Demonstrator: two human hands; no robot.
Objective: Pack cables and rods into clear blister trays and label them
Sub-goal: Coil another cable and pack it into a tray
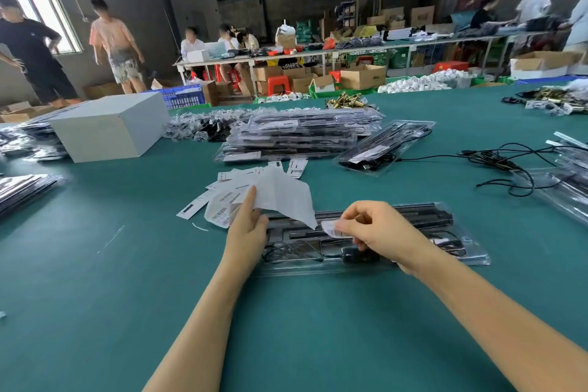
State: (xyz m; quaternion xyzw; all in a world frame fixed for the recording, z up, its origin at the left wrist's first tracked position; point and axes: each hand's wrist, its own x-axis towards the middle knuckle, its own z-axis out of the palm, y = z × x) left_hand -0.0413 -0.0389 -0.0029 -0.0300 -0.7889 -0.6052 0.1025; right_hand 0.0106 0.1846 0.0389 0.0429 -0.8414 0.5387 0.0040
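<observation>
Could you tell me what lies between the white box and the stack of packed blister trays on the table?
In the head view, a heap of small clear bagged parts lies between the white box and the stack of packed blister trays.

Beside one grey box (108,129) on the table (95,280): two hands, one filled tray (366,239) under them, one sticker (334,229), one backing sheet (280,194), one tall tray stack (296,137).

The blister tray (413,226) is partly hidden by both hands; the label (331,230) print is blurred beyond reading.
</observation>
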